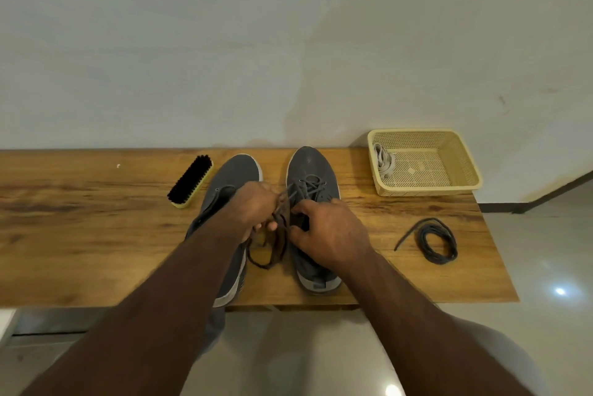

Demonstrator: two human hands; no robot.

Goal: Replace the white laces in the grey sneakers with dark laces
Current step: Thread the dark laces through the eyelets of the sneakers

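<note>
Seen from the head camera, looking down: a wooden counter point(96, 235) is set against a pale wall. Two grey sneakers are placed side by side at its middle, toes toward the wall. The left sneaker point(236, 171) is partly covered by the left forearm. The right sneaker point(309, 168) is threaded with a dark lace point(308, 185) across its upper eyelets.

Both hands are held together between the two sneakers, above the right sneaker's tongue. The left hand point(253, 206) is curled, and the dark lace is pinched in its fingers. The right hand point(330, 232) is also curled, with another strand of the same lace gripped between thumb and fingers. Loose loops of this lace are hung below the hands and rest on the counter between the sneakers.

A shoe brush point(191, 180) with black bristles and a yellow back is laid just left of the left sneaker. At the far right, a yellow basket point(462, 168) is placed by the wall, and the white laces point(383, 161) are bundled inside its left end. A spare lace point(438, 240), dark and coiled, is laid on the counter near the right edge, well apart from the sneakers.
</note>
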